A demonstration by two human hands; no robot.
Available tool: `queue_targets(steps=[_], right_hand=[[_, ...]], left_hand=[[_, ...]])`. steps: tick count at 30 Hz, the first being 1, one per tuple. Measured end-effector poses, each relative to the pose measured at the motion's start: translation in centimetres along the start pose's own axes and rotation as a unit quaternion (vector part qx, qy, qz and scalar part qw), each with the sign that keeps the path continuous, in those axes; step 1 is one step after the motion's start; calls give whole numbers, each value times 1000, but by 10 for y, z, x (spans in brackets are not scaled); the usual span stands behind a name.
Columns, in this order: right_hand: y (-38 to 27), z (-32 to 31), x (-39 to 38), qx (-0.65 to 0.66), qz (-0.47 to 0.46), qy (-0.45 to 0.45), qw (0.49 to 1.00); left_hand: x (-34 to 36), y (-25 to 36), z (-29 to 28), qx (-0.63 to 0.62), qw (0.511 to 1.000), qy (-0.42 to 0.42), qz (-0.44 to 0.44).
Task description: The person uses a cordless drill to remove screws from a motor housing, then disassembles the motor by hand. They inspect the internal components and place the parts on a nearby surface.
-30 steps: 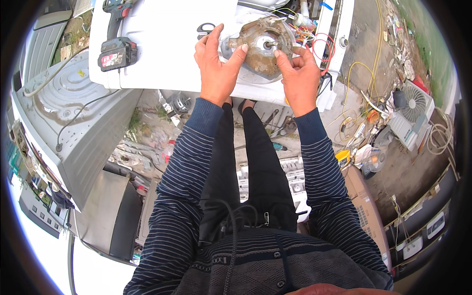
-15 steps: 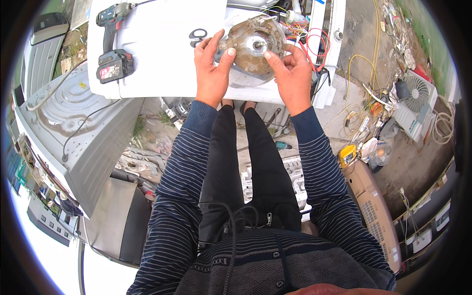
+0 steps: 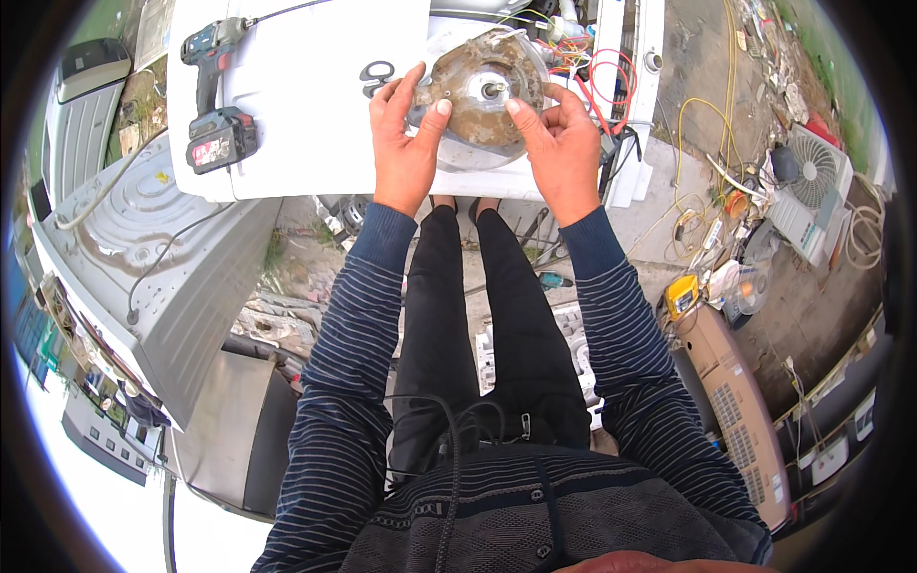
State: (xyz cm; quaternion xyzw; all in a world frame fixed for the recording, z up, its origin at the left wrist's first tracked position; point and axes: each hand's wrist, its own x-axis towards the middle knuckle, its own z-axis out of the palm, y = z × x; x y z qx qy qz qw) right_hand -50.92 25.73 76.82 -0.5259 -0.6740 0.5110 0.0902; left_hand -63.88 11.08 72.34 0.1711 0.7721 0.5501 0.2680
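A round, brown-stained disc (image 3: 478, 122) with a pale hub and a short metal shaft at its centre is held over the near part of a white panel (image 3: 306, 119). My left hand (image 3: 406, 158) grips its left edge, thumb on the upper face. At the opposite edge, my right hand (image 3: 562, 158) has its thumb on the face and its fingers curled at the rim. A translucent rim shows along the disc's near side. Black scissor-like handles (image 3: 376, 74) lie just beyond my left fingers.
A cordless driver (image 3: 218, 95) lies at the panel's left. Red and yellow wires (image 3: 611, 86) bunch beyond my right hand. A grey appliance casing (image 3: 153, 239) stands at left. On the ground at right are a fan unit (image 3: 812, 181), cables and a yellow object (image 3: 682, 297).
The whole view has shifted slightly. Both hands keep their hold on the disc, which stays in nearly the same place over the panel.
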Motion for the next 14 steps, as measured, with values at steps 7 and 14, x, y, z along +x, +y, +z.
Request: queue_targets(steps=[7, 14], right_hand=[[-2, -11, 4, 0, 0, 18, 1000], [7, -27, -19, 35, -7, 59, 998]], left_hand=[[2, 10, 11, 15, 1000, -4, -10], [7, 13, 31, 28, 999, -19, -9]])
